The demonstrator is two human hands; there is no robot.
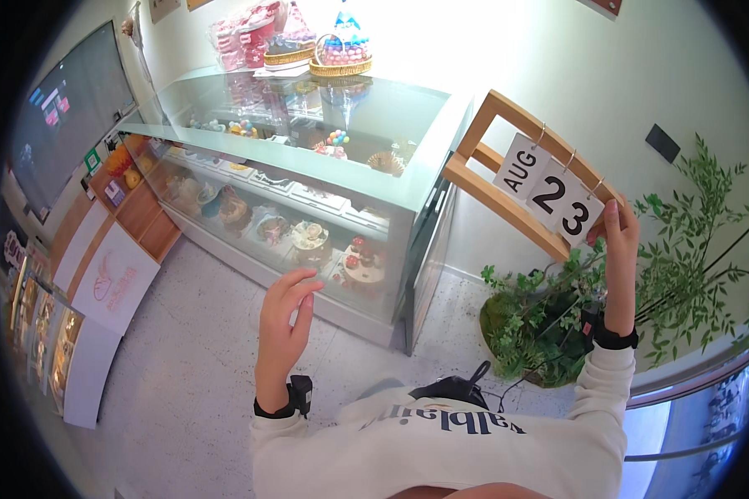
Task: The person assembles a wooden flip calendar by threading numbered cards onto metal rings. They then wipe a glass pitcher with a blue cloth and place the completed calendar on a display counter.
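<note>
Right hand (622,226) grasps one end of a calendar (508,209), with the thumb along its wooden edge. The calendar is a light wood frame, held slanted so that its left end is higher than the end in the hand. White cards (516,166) with large dark print hang from metal rings along its upper bar.

Left hand (287,309) is free and holds nothing; its fingers are loosely bent, raised in front of a glass case (429,187). Both wrists wear black bands (617,335), and both arms are in the sleeves of a white sweater (441,453) with dark lettering across the front.

The calendar is to the right of the case, in front of a pale wall (558,50); from this angle its left corner overlaps the edge of the case. Whether the two touch, I cannot tell. Decorated cakes (310,237) sit inside the case, and small baskets (341,68) with bright goods stand on top at the back. Below and beside the right hand spreads a leafy green plant (699,216). At far left are a screen (75,116), a wooden shelf (154,224) and a white counter (112,279) on a pale floor (208,333).
</note>
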